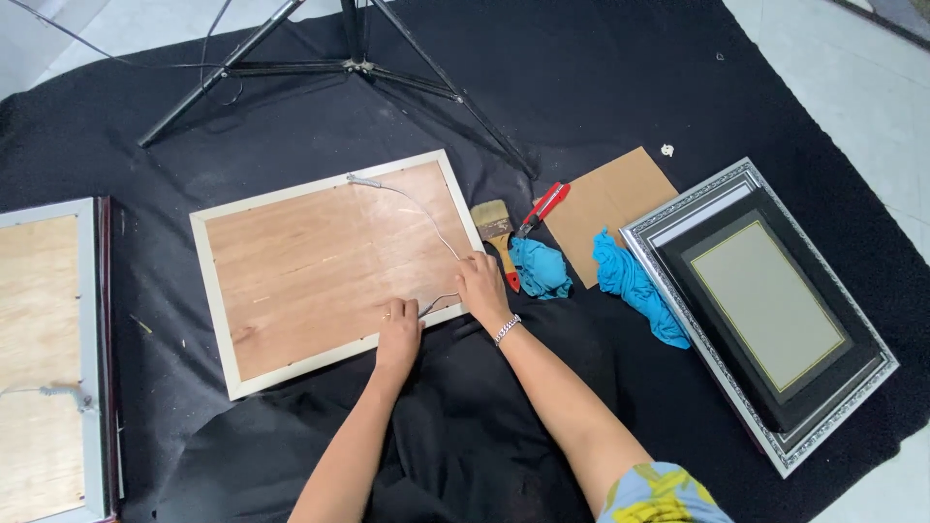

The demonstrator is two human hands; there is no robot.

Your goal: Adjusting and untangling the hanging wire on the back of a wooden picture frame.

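at the far left edge of the frame a second frame (pixel 53 358) lies face down, its wooden back up and a wire stub showing near its lower part, set aside on the black cloth (pixel 581 87) that covers the floor. centre left, the cream-edged picture frame (pixel 334 266) lies face down too, so that its plywood back is open to my hands. a hanging wire (pixel 417 208) runs from a fixing at the upper edge down in a loose curve to the lower right corner. my left hand (pixel 398 334) rests on the lower rail, fingers pressed together and pinching the wire's end; my right hand (pixel 482 289) sits at the right rail, fingers curled on the wire just above, apparently holding it taut. right of them lie a paintbrush (pixel 496 228), a red-handled cutter (pixel 542 208), two blue cloths (pixel 581 271) and a cardboard sheet (pixel 610 199), all near enough to reach. at the far right a silver ornate frame (pixel 760 310) lies face up. a black stand (pixel 349 63) spreads across the top.
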